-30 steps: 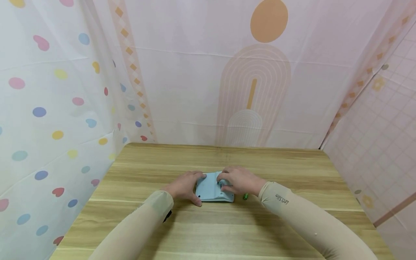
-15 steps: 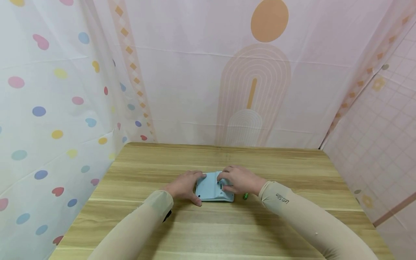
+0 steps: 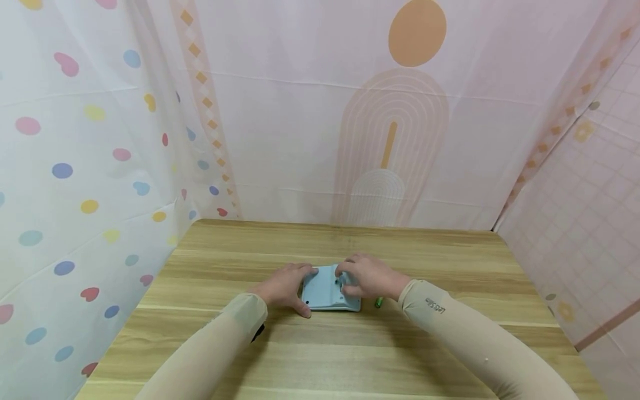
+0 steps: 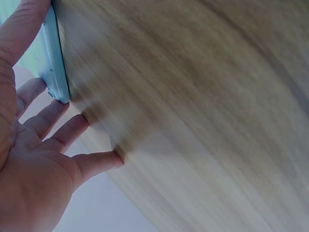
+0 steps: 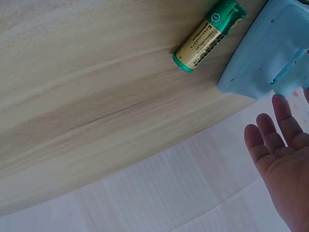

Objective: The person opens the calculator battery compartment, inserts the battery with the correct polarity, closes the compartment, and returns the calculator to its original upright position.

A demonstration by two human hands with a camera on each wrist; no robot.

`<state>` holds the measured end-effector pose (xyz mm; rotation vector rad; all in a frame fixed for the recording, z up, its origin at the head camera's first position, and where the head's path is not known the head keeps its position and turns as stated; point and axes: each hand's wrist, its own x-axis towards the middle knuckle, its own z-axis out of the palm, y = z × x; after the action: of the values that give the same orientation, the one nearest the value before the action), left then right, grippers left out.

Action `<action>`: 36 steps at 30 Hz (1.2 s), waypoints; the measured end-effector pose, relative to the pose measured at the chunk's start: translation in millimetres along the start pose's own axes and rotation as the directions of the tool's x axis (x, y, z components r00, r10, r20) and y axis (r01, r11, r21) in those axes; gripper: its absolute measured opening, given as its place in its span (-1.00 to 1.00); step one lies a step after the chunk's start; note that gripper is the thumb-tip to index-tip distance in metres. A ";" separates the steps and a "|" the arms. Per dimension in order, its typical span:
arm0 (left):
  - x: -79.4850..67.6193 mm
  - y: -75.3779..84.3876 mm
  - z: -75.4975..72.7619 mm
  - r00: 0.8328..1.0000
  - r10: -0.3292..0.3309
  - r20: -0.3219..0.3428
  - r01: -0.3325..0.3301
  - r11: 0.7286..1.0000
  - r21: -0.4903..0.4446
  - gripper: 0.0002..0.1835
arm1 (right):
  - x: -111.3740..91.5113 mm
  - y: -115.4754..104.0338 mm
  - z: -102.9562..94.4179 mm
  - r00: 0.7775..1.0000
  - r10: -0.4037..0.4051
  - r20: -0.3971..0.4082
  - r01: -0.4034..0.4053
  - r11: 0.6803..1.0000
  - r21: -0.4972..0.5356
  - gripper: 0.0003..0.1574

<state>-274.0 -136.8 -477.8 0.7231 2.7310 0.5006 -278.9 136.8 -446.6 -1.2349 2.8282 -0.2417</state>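
A flat, light blue plastic device (image 3: 320, 290), shaped like a calculator, lies back side up on the table, with screw holes and a raised section at its right. My left hand (image 3: 286, 286) grips its left end, thumb at the near edge and fingers at the far one. Over the raised section is my right hand (image 3: 371, 278), index finger bent and thumb apart from it. A small dark green spot shows between them; I cannot tell whether they pinch it. Just right of the device lies a green and gold battery (image 5: 205, 41), partly below the right hand in the head view.
The wood-grain table (image 3: 320, 355) reaches back to a patterned curtain (image 3: 290, 139). More curtains hang at the left (image 3: 100, 233) and right. Both forearms wear beige sleeves (image 3: 210, 344).
The right index finger and thumb have shifted slightly over the raised section, and the dark green spot shows more clearly between them. The left hand and the device keep their places.
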 end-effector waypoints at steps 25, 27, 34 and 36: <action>1.5 -4.4 3.9 1.000 -0.001 -0.005 0.001 1.000 -0.017 0.18 | -21.3 24.5 -7.2 0.978 0.141 -0.152 -0.132 0.989 0.066 -0.60; 0.9 -3.8 3.5 1.000 0.000 -0.004 0.000 1.000 -0.018 0.18 | -25.5 28.6 -9.2 0.969 0.172 -0.175 -0.159 0.984 0.082 -0.60; 0.9 -3.0 3.0 1.000 0.007 -0.009 -0.007 1.000 -0.021 0.18 | -39.0 46.4 -18.9 0.917 0.357 -0.176 -0.328 0.929 0.172 -0.55; 1.7 -3.4 3.5 1.000 0.008 -0.009 -0.008 1.000 -0.010 0.18 | -42.8 53.4 -20.6 0.888 0.428 -0.171 -0.399 0.899 0.178 -0.52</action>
<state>-275.7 -137.8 -482.6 0.7311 2.7330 0.5194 -290.6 206.4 -435.6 -0.5820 3.0938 -0.5596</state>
